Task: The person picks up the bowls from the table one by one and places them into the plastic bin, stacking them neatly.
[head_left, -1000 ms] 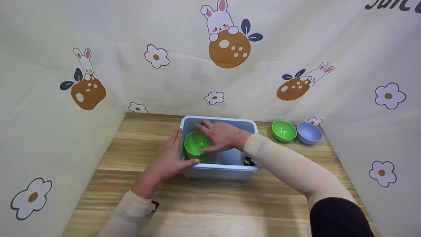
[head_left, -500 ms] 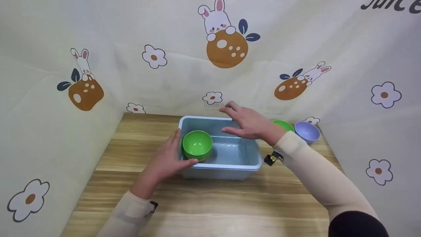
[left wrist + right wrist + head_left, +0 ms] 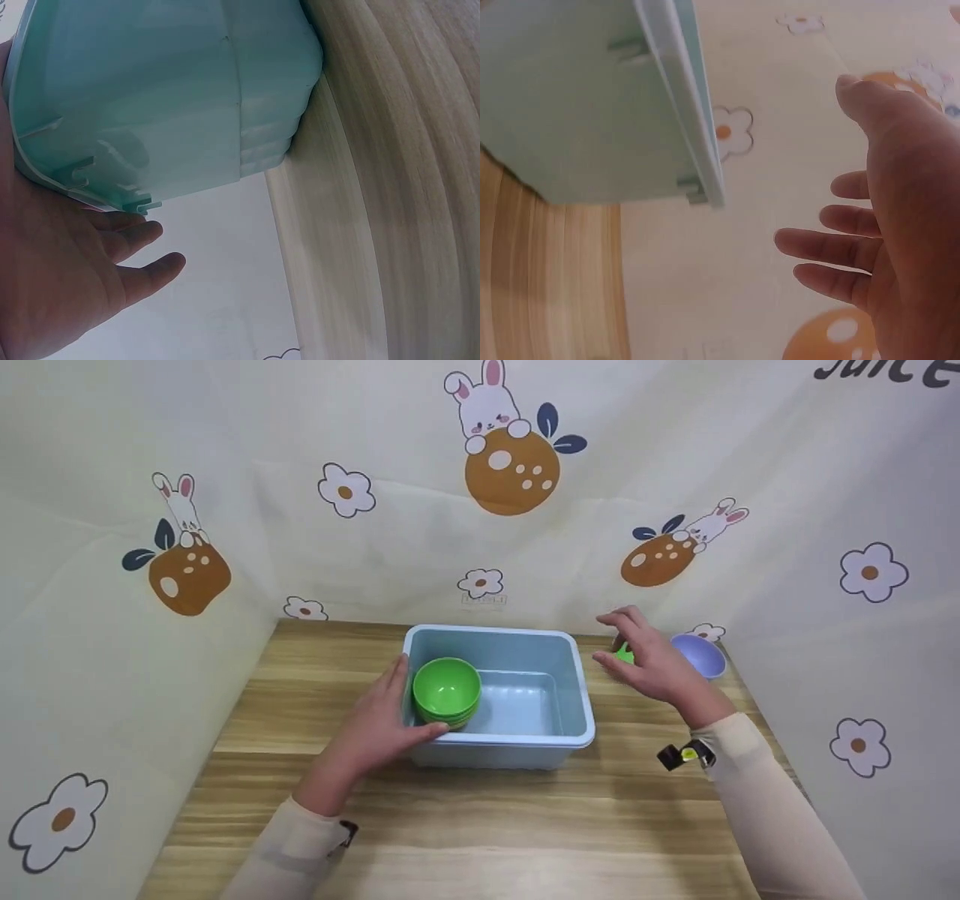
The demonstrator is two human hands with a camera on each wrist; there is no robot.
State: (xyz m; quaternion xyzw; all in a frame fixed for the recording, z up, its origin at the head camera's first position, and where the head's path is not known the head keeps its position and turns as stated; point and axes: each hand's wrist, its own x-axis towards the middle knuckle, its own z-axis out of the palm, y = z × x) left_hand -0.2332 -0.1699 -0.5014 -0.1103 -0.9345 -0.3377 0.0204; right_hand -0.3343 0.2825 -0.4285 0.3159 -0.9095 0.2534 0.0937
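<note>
A light blue plastic basin stands on the wooden table with a stack of green bowls in its left end. My left hand rests against the basin's left front corner, thumb lying along the front rim. In the left wrist view, its fingers stretch out straight beside the basin wall. My right hand is to the right of the basin, holding nothing, fingers and thumb spread apart. It overlaps and mostly hides another green bowl. A purple bowl sits just beyond that hand.
A pale printed curtain with rabbits, oranges and flowers closes off the back and both sides of the wooden table. A small dark device is strapped to the right wrist.
My right hand has left the green bowl stack inside the basin and moved right, out over the green bowl on the table. The left hand stays at the basin's corner.
</note>
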